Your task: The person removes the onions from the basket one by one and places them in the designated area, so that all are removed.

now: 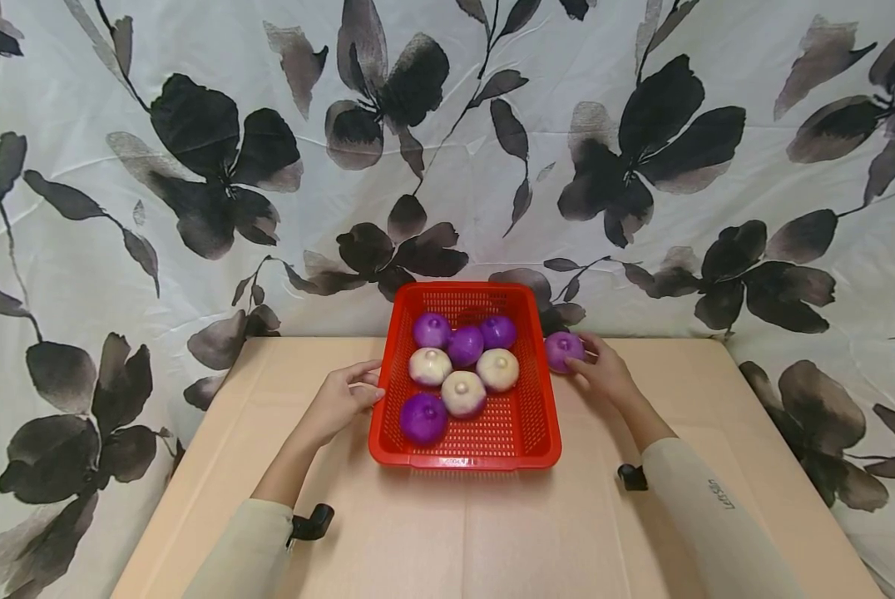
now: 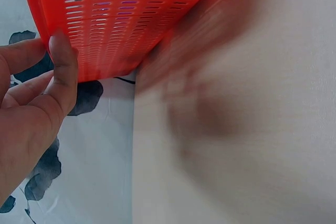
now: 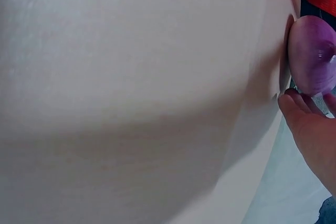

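Note:
A red plastic basket (image 1: 541, 416) stands on the table with several turnips in it. Some show purple tops, such as the turnip (image 1: 423, 418) at the front left; others show pale undersides, like the white turnip (image 1: 463, 394) in the middle. My left hand (image 1: 346, 401) holds the basket's left side, the thumb (image 2: 63, 69) against its perforated wall. Just right of the basket is another purple turnip (image 1: 562, 351), close to the table's back edge. My right hand (image 1: 603, 370) has its thumb and fingers at that turnip's right side, pinching it; the far fingers are partly hidden.
The light wooden table (image 1: 447, 532) ends right behind the basket, where a floral cloth (image 1: 492, 166) hangs. Dark wrist cameras sit below each wrist, the left camera (image 1: 313, 522) and the right camera (image 1: 632, 477).

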A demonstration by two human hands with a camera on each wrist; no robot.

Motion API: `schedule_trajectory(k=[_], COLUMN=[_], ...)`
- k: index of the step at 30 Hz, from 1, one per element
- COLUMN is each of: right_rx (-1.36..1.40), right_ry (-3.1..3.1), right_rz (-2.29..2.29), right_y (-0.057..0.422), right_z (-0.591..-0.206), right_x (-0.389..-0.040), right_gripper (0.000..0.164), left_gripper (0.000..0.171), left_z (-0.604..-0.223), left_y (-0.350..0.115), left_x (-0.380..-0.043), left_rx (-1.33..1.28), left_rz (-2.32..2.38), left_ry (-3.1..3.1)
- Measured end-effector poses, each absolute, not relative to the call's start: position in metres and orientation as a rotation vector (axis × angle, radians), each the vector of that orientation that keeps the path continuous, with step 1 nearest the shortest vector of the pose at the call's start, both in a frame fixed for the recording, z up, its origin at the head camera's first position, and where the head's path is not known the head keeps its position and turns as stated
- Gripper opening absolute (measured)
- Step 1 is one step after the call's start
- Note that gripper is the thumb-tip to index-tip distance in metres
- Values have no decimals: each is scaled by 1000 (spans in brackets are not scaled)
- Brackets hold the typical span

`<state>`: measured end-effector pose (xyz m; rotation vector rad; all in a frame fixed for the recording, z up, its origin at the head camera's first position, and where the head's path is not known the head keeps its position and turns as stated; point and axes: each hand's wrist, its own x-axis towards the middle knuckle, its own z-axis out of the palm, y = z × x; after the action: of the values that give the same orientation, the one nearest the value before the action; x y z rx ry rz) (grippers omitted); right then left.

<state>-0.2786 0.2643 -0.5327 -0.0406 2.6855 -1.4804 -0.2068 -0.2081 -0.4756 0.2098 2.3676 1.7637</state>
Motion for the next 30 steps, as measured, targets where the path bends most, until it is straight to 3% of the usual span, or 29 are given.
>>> schedule_trajectory(k=[12, 30], right_rx=[-61, -395], right_ry=[2761, 2729], right_rz=[-1465, -1563], right_y=[266, 232], right_z=[-515, -422], right_x=[-277, -272], right_gripper=[71, 71], left_gripper=[55, 56], left_z=[-475, -474], left_y=[-207, -208], left_x=[-207, -208], left_rx=[195, 224], left_rz=[1753, 1756], left_ry=[2377, 2368])
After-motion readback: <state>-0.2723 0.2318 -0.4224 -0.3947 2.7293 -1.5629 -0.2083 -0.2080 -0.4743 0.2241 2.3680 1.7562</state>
